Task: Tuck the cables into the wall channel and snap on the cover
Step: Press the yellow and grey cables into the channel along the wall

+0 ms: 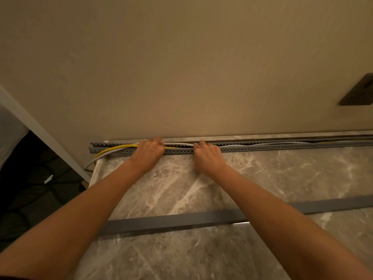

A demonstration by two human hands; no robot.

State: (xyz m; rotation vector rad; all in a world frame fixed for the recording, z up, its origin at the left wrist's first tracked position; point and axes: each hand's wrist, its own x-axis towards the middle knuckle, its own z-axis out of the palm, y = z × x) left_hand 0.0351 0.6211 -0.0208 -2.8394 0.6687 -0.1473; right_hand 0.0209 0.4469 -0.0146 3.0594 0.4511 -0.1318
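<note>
A grey slotted cable channel runs along the foot of the beige wall, on a marble surface. A yellow cable and a grey cable lie in it and spill out over its left end. My left hand curls over the channel with its fingers on the cables. My right hand does the same a short way to the right, fingertips pinching the grey cable. The long grey cover strip lies loose on the marble, nearer to me, under my forearms.
The marble top ends at its left edge, with a dark drop and a white frame beyond. A dark wall plate sits on the wall at the right.
</note>
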